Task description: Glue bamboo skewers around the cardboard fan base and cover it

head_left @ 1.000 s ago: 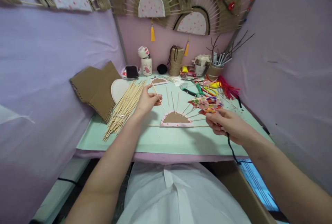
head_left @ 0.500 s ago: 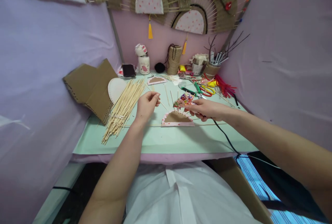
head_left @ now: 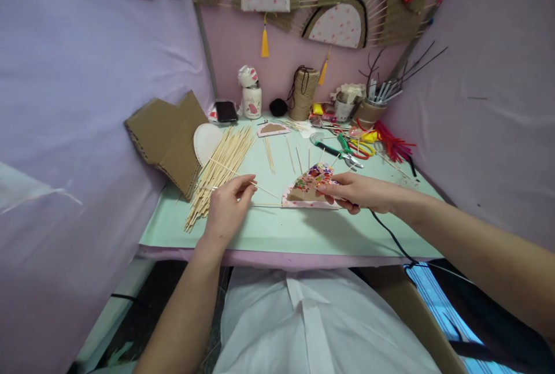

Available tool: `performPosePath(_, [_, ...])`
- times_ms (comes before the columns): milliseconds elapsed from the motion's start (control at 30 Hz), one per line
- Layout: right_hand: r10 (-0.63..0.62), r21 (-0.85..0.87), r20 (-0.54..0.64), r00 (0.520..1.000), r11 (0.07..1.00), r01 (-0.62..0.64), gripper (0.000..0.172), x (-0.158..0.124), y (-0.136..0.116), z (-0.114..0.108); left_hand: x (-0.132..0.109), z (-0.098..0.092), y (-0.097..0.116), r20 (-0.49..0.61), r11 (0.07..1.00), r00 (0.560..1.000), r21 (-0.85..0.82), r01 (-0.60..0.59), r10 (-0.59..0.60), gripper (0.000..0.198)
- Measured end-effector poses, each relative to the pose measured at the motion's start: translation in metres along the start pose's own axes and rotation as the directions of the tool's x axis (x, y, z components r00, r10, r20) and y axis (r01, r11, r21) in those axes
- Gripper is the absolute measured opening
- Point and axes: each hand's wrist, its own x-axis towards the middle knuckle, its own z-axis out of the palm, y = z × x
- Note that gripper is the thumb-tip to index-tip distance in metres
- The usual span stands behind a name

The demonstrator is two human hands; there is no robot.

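Observation:
My left hand (head_left: 232, 203) pinches a thin bamboo stick (head_left: 264, 189) that slants down to the right. The stick's tip is at the left end of a half-round cardboard piece (head_left: 299, 195) with a pink-dotted white rim; I cannot tell whether they touch. Several sticks fan out from the curved edge of this piece. My right hand (head_left: 353, 192) is closed around a flower-patterned glue gun (head_left: 318, 173) with a black cord, held over the cardboard and hiding part of it. The gun's nozzle cannot be made out.
A bundle of bamboo sticks (head_left: 221, 174) lies left, beside folded cardboard (head_left: 167, 143) and a white rounded piece (head_left: 207, 143). Behind are another half-round piece (head_left: 273, 129), green-handled pliers (head_left: 336, 148), scissors (head_left: 363, 147) and a twine spool (head_left: 303, 93). The black cord (head_left: 390, 238) crosses the front right.
My left hand has moved left and toward me, bringing the stick's tip down to the cardboard's left end. My right hand has lowered the glue gun slightly toward me. The view has shifted.

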Motion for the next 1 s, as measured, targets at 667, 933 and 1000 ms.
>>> performPosePath(667, [-0.019, 0.110, -0.029, 0.999, 0.994, 0.022, 0.055, -0.014, 0.025, -0.001, -0.043, -0.029, -0.010, -0.410, 0.983, 0.905, -0.181, 0.040, -0.112, 0.013])
performPosePath(933, [-0.084, -0.042, -0.419, 0.904, 0.996, 0.073, 0.056, -0.057, 0.064, -0.008, -0.033, -0.016, 0.005, -0.103, 0.943, 0.988, -0.324, 0.076, -0.116, 0.032])
performPosePath(1000, [-0.097, -0.066, -0.580, 0.809, 0.995, 0.072, 0.055, -0.068, 0.079, -0.002, -0.037, -0.006, 0.012, -0.075, 0.949, 0.992, -0.306, 0.076, -0.103, 0.033])
